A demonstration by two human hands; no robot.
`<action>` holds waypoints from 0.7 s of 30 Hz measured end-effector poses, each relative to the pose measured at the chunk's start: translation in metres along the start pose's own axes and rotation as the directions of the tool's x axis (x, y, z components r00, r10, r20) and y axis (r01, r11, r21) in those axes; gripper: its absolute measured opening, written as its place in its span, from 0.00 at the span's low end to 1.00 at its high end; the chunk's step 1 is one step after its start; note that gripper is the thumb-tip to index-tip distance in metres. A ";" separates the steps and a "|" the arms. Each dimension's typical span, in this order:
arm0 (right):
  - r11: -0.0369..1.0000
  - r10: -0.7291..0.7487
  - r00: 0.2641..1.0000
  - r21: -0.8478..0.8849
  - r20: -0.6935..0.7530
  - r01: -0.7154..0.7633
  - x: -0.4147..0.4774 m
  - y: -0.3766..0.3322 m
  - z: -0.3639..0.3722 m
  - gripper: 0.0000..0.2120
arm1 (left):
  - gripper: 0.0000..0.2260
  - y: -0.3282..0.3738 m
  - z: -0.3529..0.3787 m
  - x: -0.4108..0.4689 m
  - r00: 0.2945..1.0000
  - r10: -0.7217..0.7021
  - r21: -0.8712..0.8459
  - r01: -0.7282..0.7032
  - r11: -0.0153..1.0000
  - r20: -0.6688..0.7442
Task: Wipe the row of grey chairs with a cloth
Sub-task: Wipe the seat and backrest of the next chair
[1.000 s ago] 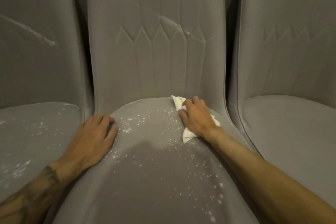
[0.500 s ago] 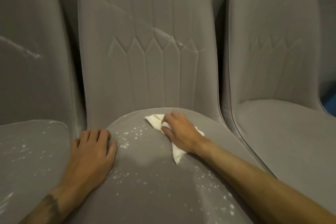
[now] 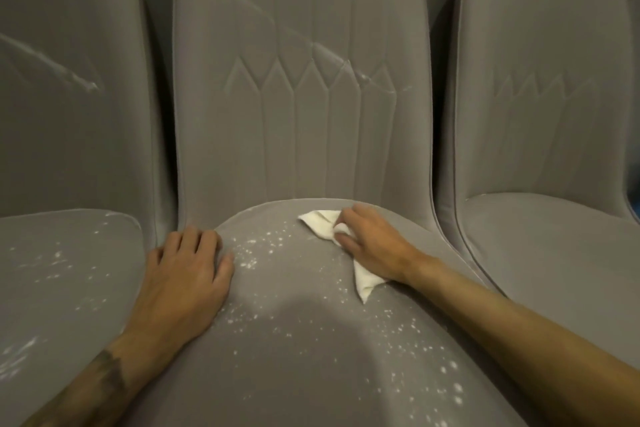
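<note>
Three grey chairs are standing side by side: the left chair [image 3: 69, 149], middle chair [image 3: 294, 340] and right chair [image 3: 540, 149]. White specks [image 3: 252, 253] are dotting the middle seat. The left hand [image 3: 183, 281] is lying flat on that seat's left edge, its grip spread and holding nothing. The right hand [image 3: 374, 244] is pressing a white cloth [image 3: 322, 224] near the seat's back, its grip curling over the cloth and seemingly pinching a fold.

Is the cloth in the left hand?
No, the right hand grips the cloth at the back of the middle seat, while the left hand rests flat on that seat's left edge, holding nothing.
</note>
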State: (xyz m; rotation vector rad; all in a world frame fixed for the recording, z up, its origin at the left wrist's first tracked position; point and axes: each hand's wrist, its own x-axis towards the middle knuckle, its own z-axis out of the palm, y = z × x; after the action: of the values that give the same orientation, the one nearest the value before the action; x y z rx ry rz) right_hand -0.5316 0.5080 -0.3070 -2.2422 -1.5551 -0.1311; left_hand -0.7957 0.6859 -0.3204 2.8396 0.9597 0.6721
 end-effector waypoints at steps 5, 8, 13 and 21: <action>0.948 0.255 0.965 -0.181 -0.067 -0.263 0.011 0.032 -0.013 0.13 | 0.13 0.000 0.001 0.000 1.000 0.007 0.024 -0.007 1.000 -0.001; 0.950 0.254 0.964 -0.166 -0.081 -0.264 0.027 0.011 0.000 0.14 | 0.13 0.001 0.003 0.000 1.000 0.006 0.024 -0.006 1.000 -0.005; 0.998 -0.063 0.997 0.013 0.048 0.063 -0.002 0.003 -0.002 0.08 | 0.13 -0.002 0.003 -0.001 0.998 0.057 0.048 -0.056 0.997 -0.019; 0.982 0.153 0.988 -0.107 -0.033 -0.155 0.017 0.006 -0.002 0.12 | 0.11 -0.004 0.010 0.001 0.993 0.062 0.052 -0.057 0.997 -0.104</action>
State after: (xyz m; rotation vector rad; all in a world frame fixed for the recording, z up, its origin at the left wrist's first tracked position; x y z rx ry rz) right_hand -0.5196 0.5209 -0.3013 -2.4268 -1.3859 -0.2034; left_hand -0.7929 0.6904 -0.3303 2.9115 0.9212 0.8231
